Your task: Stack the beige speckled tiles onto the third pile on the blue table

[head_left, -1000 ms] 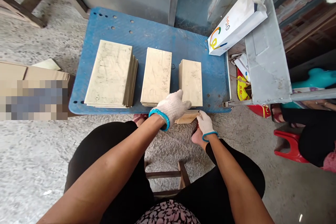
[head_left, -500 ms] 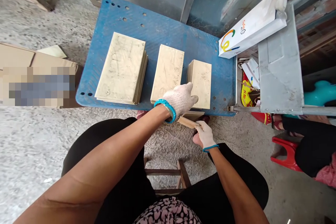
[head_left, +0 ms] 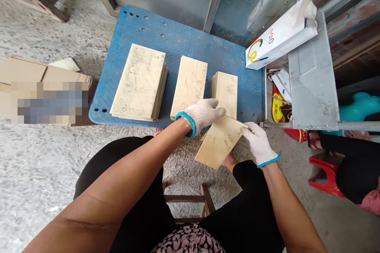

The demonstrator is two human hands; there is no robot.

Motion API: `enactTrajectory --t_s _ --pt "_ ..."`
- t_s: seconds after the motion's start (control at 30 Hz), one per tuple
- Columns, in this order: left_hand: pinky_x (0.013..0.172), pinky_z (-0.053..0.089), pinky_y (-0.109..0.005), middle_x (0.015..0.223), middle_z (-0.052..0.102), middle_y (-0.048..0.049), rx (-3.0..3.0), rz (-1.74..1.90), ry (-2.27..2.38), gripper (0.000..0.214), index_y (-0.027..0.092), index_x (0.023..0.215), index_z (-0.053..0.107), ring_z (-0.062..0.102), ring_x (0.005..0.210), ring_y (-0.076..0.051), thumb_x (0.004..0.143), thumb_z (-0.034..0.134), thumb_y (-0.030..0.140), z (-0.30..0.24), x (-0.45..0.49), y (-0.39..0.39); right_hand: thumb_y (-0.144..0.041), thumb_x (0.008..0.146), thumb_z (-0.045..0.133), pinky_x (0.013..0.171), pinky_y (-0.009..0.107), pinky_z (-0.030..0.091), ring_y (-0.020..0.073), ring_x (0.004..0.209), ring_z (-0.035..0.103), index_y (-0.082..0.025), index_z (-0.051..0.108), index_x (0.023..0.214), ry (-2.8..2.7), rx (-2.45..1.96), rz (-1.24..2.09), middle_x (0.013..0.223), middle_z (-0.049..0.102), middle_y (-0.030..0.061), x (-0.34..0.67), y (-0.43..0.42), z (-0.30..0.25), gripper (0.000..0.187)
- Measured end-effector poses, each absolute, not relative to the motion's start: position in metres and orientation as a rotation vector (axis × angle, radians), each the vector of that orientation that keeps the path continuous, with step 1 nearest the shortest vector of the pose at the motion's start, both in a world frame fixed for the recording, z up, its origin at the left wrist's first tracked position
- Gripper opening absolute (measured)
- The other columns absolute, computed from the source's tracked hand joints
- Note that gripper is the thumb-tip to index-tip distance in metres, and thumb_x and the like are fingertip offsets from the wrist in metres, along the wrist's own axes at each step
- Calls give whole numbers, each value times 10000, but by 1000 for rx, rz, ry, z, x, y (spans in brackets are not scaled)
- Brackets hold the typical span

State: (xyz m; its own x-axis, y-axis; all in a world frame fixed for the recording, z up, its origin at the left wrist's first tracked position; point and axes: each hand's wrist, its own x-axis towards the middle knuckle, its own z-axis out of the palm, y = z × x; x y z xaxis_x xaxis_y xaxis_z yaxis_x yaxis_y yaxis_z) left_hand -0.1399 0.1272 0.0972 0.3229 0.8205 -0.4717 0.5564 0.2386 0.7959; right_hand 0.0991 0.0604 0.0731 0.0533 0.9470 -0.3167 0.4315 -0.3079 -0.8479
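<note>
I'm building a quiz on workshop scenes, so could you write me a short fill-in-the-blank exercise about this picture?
1. Both white-gloved hands, left hand and right hand, hold one beige rectangular tile in front of the ____ perforated platform.
2. On that platform lie ____ stacks of tiles.
3. The widest tile stack lies farthest ____.
4. A white paper bag leans on the grey metal ramp at the platform's ____ side.

Missing words: blue; three; left; right
</note>
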Motion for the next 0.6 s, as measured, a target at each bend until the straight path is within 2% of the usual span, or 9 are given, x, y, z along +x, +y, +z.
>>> enactTrajectory --t_s 0.13,0.3,0.43,0.6 --pt "588 421 -251 796 667 -34 1238 319 1304 336 199 910 665 582 716 -160 857 478 473 98 -132 125 -431 704 703 682 353 547 194 709 634 -195 620 831 -1091 -1616 1383 758 672 11 105 92 87 281" --pt "556 395 -251 759 658 -26 1287 278 1368 295 203 856 672 564 669 -154 856 476 424 93 -120 128 -439 635 766 669 372 570 203 696 664 -201 595 804 -908 -1562 1376 717 678 4 101 114 81 338" --pt "590 400 -276 760 653 -26 1436 237 1514 296 223 852 661 585 674 -171 872 435 413 88 -111 131 -449 674 740 717 371 570 207 786 684 -222 570 853 -867 -1525 1338 781 698 10 96 120 69 335" --pt "653 429 -299 880 684 -49 1512 209 1602 308 240 891 662 629 814 -212 884 405 411 87 -103 131 -504 749 674 757 368 568 219 934 678 -237 552 947 -872 -1507 1332 966 713 42 90 120 60 355"
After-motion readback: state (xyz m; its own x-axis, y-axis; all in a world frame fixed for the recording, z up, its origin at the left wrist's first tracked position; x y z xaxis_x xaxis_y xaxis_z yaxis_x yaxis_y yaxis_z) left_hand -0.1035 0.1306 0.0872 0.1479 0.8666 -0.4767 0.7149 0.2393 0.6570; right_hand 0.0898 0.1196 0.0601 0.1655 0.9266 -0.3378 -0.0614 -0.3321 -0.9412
